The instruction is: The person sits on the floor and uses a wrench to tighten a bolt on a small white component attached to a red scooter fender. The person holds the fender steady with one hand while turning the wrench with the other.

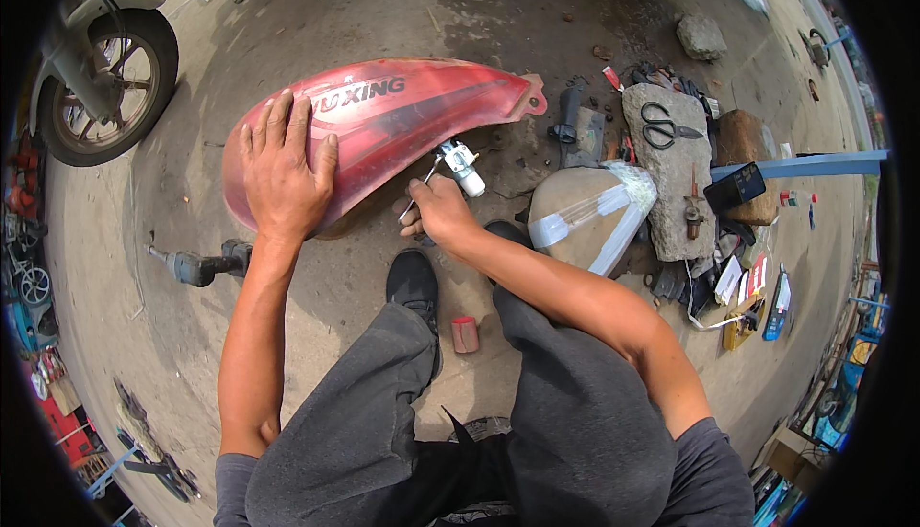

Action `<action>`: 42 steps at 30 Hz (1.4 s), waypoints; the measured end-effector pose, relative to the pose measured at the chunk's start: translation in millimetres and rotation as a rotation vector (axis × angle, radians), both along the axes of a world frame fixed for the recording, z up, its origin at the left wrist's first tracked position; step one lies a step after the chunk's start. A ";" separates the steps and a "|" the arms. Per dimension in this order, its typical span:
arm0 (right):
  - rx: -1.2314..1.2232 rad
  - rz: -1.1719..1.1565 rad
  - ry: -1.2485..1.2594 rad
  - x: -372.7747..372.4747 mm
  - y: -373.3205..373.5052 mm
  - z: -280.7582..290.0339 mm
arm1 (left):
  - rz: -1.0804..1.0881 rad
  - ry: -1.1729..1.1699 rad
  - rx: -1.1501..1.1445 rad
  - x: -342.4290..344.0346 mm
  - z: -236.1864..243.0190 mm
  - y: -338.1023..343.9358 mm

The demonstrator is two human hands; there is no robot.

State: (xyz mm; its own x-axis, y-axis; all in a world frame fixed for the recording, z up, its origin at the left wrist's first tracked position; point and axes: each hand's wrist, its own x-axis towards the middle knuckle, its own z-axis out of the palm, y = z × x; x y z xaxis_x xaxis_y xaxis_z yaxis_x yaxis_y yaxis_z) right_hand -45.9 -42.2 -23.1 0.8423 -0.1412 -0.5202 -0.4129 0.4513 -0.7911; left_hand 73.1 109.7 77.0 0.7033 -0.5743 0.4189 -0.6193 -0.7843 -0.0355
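While the left hand (288, 171) lies flat, fingers spread, on the red tank (398, 117) beneath it, the right hand (441, 209) grips a slim metal tool (433, 170), a silver fitting (466, 171) just beyond.

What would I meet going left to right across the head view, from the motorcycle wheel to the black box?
Wheel → left hand → right hand → scissors → black box.
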 end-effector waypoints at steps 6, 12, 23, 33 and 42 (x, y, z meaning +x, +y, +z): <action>0.336 -0.058 0.027 -2.1 -2.8 11.9 | -0.003 -0.004 -0.004 0.0 0.2 -0.5; 0.888 -0.096 -0.090 -1.7 -16.9 13.5 | 0.000 0.003 -0.012 -0.7 0.8 -0.4; 0.035 0.032 -0.037 -4.0 -4.7 -4.7 | 0.000 0.014 -0.024 0.3 -0.2 -0.5; 0.642 -0.073 -0.038 -1.4 -12.0 17.2 | 0.001 0.009 -0.022 -0.9 -0.1 -0.8; 0.501 -0.037 0.023 -7.9 -7.1 15.5 | -0.002 0.013 -0.024 -0.6 0.6 0.0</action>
State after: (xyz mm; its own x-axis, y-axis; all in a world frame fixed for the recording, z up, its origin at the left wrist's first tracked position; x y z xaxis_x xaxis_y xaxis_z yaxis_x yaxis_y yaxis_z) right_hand -53.7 -49.3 -7.5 0.8292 0.1009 -0.5497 -0.4037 0.7884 -0.4642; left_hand 72.4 109.7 77.6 0.7079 -0.5654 0.4233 -0.6208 -0.7839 -0.0087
